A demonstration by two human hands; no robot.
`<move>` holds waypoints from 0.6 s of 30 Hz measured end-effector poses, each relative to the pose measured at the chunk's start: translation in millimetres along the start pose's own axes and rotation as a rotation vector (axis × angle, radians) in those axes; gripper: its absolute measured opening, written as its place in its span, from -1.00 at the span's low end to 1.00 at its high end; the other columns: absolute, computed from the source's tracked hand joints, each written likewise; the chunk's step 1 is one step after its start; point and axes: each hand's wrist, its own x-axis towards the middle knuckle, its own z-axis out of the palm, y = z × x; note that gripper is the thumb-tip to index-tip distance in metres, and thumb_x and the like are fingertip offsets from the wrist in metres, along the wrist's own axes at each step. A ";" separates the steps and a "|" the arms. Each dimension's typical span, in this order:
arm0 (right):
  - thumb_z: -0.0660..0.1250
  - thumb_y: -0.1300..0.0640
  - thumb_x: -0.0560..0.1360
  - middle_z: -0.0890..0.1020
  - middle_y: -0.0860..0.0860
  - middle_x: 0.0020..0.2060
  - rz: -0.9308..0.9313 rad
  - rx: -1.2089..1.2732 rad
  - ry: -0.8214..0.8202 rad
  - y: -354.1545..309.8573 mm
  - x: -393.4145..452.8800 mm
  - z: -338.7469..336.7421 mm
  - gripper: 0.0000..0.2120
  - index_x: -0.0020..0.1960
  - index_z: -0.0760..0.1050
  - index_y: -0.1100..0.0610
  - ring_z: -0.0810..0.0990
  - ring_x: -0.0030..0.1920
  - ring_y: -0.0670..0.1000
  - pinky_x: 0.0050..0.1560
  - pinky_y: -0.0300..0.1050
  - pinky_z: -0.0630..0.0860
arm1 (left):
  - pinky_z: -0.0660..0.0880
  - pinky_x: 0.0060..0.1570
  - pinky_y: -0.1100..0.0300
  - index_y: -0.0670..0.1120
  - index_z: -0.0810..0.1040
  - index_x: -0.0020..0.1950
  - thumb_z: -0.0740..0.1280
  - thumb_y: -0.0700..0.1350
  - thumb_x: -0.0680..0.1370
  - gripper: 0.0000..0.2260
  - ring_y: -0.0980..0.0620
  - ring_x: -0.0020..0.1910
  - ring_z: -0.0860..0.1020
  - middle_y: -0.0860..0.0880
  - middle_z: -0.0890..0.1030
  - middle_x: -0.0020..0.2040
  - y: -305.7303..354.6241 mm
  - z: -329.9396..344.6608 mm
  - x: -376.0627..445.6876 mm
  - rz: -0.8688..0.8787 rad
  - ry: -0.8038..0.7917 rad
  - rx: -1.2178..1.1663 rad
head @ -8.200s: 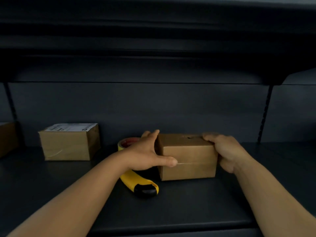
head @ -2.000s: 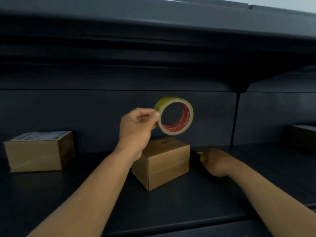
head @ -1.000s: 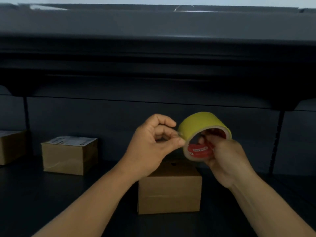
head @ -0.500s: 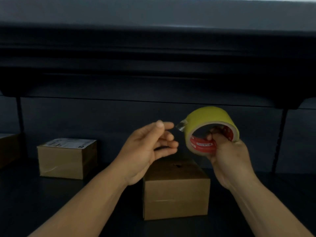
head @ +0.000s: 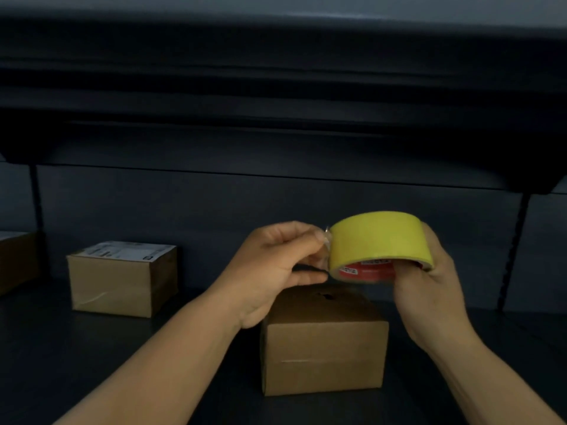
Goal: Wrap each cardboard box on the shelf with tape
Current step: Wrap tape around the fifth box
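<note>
A yellow tape roll (head: pixel 379 240) with a red inner core is held up above a plain cardboard box (head: pixel 323 357). My right hand (head: pixel 435 289) grips the roll from its right side and underneath. My left hand (head: pixel 273 268) pinches the clear loose end of the tape at the roll's left edge between thumb and fingers. The box stands on the dark shelf (head: pixel 92 363) right below both hands, with a small hole in its top. A second cardboard box (head: pixel 121 282) with a white label on top sits further left.
A third box (head: pixel 17 260) shows partly at the far left edge. The underside of the upper shelf (head: pixel 276 87) hangs low over the scene. Dark uprights (head: pixel 515 253) run down the back panel at right and left.
My left hand has shut on the tape's loose end; half a second ago its fingers were spread beside it. The roll has tilted so its yellow outer face points at me.
</note>
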 end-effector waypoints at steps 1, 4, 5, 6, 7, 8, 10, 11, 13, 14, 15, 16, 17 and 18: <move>0.13 0.48 0.53 0.56 -0.22 -0.35 -0.027 -0.021 -0.009 0.5 0.0 0.0 -0.63 -0.14 0.44 0.03 0.51 -0.31 -0.27 -0.25 -0.46 0.45 | 0.60 -0.10 0.13 -0.09 0.63 -0.21 0.36 -0.05 0.46 -0.86 0.09 -0.21 0.59 -0.03 0.61 -0.27 -0.6 -0.1 0.0 0.009 0.006 0.008; 0.22 0.47 0.47 0.52 -0.06 -0.27 -0.133 -0.036 -0.018 0.6 -1.0 1.3 -0.72 -0.11 0.40 0.09 0.49 -0.28 -0.25 -0.24 -0.46 0.42 | 0.59 -0.12 0.14 -0.08 0.63 -0.20 0.39 0.03 0.35 -0.81 0.12 -0.23 0.60 0.00 0.61 -0.29 -2.8 -2.0 -0.5 0.039 0.016 0.071; 0.23 0.39 0.43 0.51 -0.04 -0.24 -0.163 -0.064 -0.025 0.5 -1.6 0.9 -0.76 -0.09 0.39 0.06 0.49 -0.26 -0.26 -0.23 -0.46 0.42 | 0.59 -0.12 0.14 -0.09 0.63 -0.19 0.39 0.00 0.37 -0.83 0.12 -0.23 0.59 0.00 0.61 -0.29 -3.8 -2.5 -0.6 0.037 0.016 0.072; 0.20 0.34 0.38 0.51 -0.06 -0.23 -0.180 -0.101 -0.035 0.5 -2.2 0.4 -0.76 -0.08 0.39 0.02 0.50 -0.24 -0.26 -0.23 -0.45 0.42 | 0.60 -0.11 0.12 -0.10 0.62 -0.19 0.38 -0.04 0.41 -0.87 0.11 -0.23 0.59 0.00 0.60 -0.29 -4.7 -2.5 -0.5 0.031 0.013 0.059; 0.18 0.31 0.37 0.52 -0.08 -0.23 -0.179 -0.120 -0.045 0.9 -2.5 0.0 -0.76 -0.07 0.39 0.01 0.51 -0.23 -0.24 -0.23 -0.44 0.42 | 0.61 -0.08 0.10 -0.10 0.61 -0.20 0.36 -0.09 0.47 -0.89 0.11 -0.23 0.58 -0.01 0.59 -0.29 -5.1 -1.8 -0.7 0.023 0.010 0.042; 0.19 0.32 0.39 0.53 -0.10 -0.25 -0.156 -0.114 -0.057 1.9 -2.6 -0.4 -0.77 -0.07 0.40 0.02 0.51 -0.23 -0.22 -0.23 -0.41 0.44 | 0.61 -0.05 0.08 -0.11 0.60 -0.22 0.33 -0.14 0.51 -0.88 0.11 -0.23 0.57 -0.01 0.59 -0.29 -5.4 -1.2 -0.7 0.019 0.010 0.027; 0.21 0.38 0.51 0.57 -0.13 -0.28 -0.078 -0.069 -0.072 3.1 -2.4 0.3 -0.76 -0.09 0.44 0.04 0.53 -0.25 -0.19 -0.23 -0.37 0.47 | 0.60 -0.05 0.10 -0.11 0.55 -0.24 0.27 -0.19 0.55 -0.82 0.12 -0.24 0.56 0.00 0.57 -0.31 -5.0 0.2 -0.4 0.019 0.015 0.001; 0.18 0.39 0.55 0.59 -0.15 -0.29 -0.023 -0.033 -0.068 2.3 -2.2 1.8 -0.73 -0.10 0.46 0.03 0.55 -0.24 -0.18 -0.22 -0.37 0.49 | 0.60 -0.08 0.14 -0.11 0.53 -0.25 0.25 -0.20 0.56 -0.81 0.11 -0.25 0.55 -0.01 0.56 -0.33 -4.6 0.8 -0.3 0.020 0.022 -0.017; 0.16 0.36 0.57 0.64 -0.16 -0.27 0.092 0.069 -0.053 2.0 -1.1 4.1 -0.67 -0.10 0.50 -0.04 0.60 -0.20 -0.17 -0.16 -0.30 0.55 | 0.58 -0.16 0.19 -0.11 0.49 -0.26 0.22 -0.23 0.58 -0.79 0.08 -0.26 0.53 -0.03 0.54 -0.34 -3.8 1.0 0.7 0.016 0.042 -0.063; 0.17 0.34 0.57 0.67 -0.13 -0.24 0.143 0.118 -0.048 2.7 -0.3 5.1 -0.67 -0.09 0.53 -0.07 0.63 -0.16 -0.13 -0.12 -0.23 0.57 | 0.58 -0.19 0.20 -0.11 0.48 -0.26 0.22 -0.24 0.58 -0.78 0.07 -0.26 0.53 -0.04 0.54 -0.34 -3.5 0.8 1.2 0.013 0.052 -0.081; 0.18 0.32 0.57 0.69 -0.10 -0.20 0.190 0.158 -0.039 3.2 0.5 5.9 -0.69 -0.05 0.55 -0.07 0.65 -0.12 -0.09 -0.08 -0.17 0.57 | 0.58 -0.19 0.20 -0.11 0.47 -0.27 0.21 -0.24 0.58 -0.77 0.05 -0.25 0.53 -0.04 0.54 -0.33 -3.6 0.7 1.7 0.011 0.059 -0.094; 0.19 0.29 0.57 0.70 -0.07 -0.17 0.231 0.187 -0.024 4.2 1.0 6.3 -0.73 0.00 0.56 -0.05 0.66 -0.09 -0.06 -0.06 -0.13 0.57 | 0.59 -0.18 0.19 -0.12 0.47 -0.27 0.21 -0.25 0.59 -0.77 0.03 -0.24 0.53 -0.04 0.54 -0.33 -3.9 0.9 1.9 0.008 0.059 -0.105; 0.20 0.27 0.58 0.70 -0.05 -0.15 0.268 0.210 -0.006 4.1 1.4 7.1 -0.76 0.05 0.56 -0.01 0.67 -0.08 -0.05 -0.05 -0.11 0.56 | 0.60 -0.15 0.18 -0.12 0.47 -0.26 0.20 -0.24 0.59 -0.77 0.02 -0.23 0.54 -0.04 0.55 -0.33 -4.0 1.2 1.6 0.002 0.056 -0.118; 0.21 0.25 0.58 0.71 -0.04 -0.15 0.299 0.236 0.009 3.9 2.1 7.8 -0.77 0.10 0.56 0.03 0.67 -0.09 -0.06 -0.06 -0.11 0.56 | 0.61 -0.12 0.16 -0.13 0.47 -0.25 0.20 -0.24 0.59 -0.78 0.01 -0.22 0.55 -0.04 0.56 -0.34 -4.0 1.6 1.3 -0.005 0.055 -0.133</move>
